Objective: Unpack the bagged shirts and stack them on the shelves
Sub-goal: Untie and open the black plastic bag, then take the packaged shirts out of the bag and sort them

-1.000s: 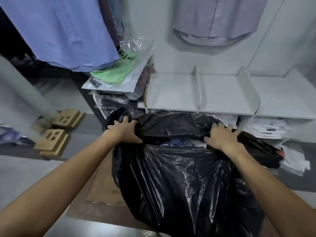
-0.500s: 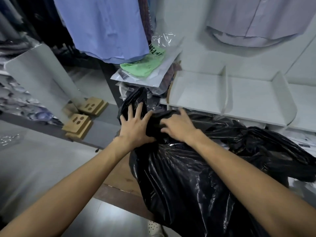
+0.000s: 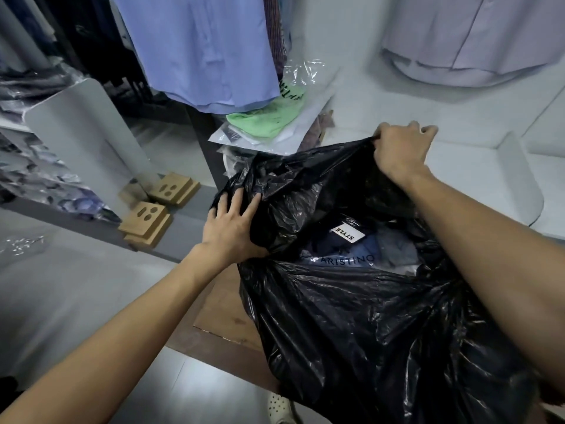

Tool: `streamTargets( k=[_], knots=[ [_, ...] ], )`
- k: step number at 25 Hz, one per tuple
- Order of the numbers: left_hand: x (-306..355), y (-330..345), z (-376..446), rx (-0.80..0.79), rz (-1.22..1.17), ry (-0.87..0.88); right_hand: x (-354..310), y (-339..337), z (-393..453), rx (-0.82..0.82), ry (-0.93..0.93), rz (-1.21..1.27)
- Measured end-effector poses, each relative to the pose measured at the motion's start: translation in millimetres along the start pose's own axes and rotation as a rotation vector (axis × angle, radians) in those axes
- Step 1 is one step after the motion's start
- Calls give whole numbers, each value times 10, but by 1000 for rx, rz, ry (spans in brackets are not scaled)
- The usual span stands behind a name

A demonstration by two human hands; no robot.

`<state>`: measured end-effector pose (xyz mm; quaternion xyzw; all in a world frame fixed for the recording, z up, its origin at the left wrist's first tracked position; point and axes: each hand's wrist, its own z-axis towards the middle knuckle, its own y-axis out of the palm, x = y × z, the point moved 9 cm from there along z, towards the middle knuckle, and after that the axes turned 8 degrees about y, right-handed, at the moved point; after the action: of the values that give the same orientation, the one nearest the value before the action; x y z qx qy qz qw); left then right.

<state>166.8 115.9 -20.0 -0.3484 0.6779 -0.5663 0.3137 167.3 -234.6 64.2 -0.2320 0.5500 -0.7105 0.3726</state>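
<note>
Black bag (image 3: 382, 325): a large glossy plastic sack stood in front of the white shelves (image 3: 477, 166), its mouth pulled wide open.
Bag contents: bagged shirts (image 3: 345, 255) lay inside the black bag, dark navy and blue, in clear wrap printed "ARISTINO"; a white tag reading "STYLE" lay on the top one; a paler grey-blue garment lay to their right, still inside the black bag.
Left hand (image 3: 232, 231): held the near-left rim of the black bag, fingers (image 3: 227, 203) spread over the crumpled plastic, thumb tucked under the fold.
Right hand (image 3: 400, 151): raised the far rim of the black bag toward the white shelves, fingers curled and pinching the plastic edge.
White shelves: bare compartments behind the black bag, split by an upright divider (image 3: 519, 179).
Clear packets (image 3: 269, 123): stacked left of the white shelves, just behind the black bag, a green garment on top.
Blue shirt (image 3: 201, 50): hung above the clear packets.
Wooden blocks (image 3: 159, 215): left of the black bag, on a grey ledge.
</note>
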Motion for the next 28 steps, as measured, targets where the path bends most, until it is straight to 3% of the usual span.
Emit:
streamTargets(
  k=[2, 4, 7, 9, 11, 13, 17, 20, 22, 24, 26, 28],
  knots=[
    [45, -95, 35, -9, -34, -23, -21, 97, -79, -125, -50, 52],
    [272, -406, 37, 209, -21, 14, -139, 110, -285, -212, -185, 123],
    [919, -774, 40, 575, -15, 355, -178, -129, -611, -126, -366, 208],
    [1277, -658, 234, 466, -2, 514, -103, -154, -814, -127, -463, 108],
    [1433, -286, 532, 151, 174, 504, 63, -62, -1004, -159, -497, -60],
    [1405, 28, 715, -39, 389, 487, 340, 150, -1161, -250, -445, -230],
    [1130, 191, 825, -135, 265, 476, 993, 601, -1257, -533, -274, -462],
    [969, 296, 803, -249, 169, 461, 1124, 794, -1272, -652, -276, -309],
    [1012, 266, 748, -251, 179, 486, 1030, 806, -1293, -782, -263, 10],
    [1205, 69, 671, -94, 181, 560, 922, 636, -1207, -703, -271, 258],
    [1560, -100, 504, 35, 87, 688, 876, 379, -1081, -454, -296, 330],
    [1962, 5, 308, -20, 36, 750, 874, 207, -1042, -293, -268, 305]
  ],
)
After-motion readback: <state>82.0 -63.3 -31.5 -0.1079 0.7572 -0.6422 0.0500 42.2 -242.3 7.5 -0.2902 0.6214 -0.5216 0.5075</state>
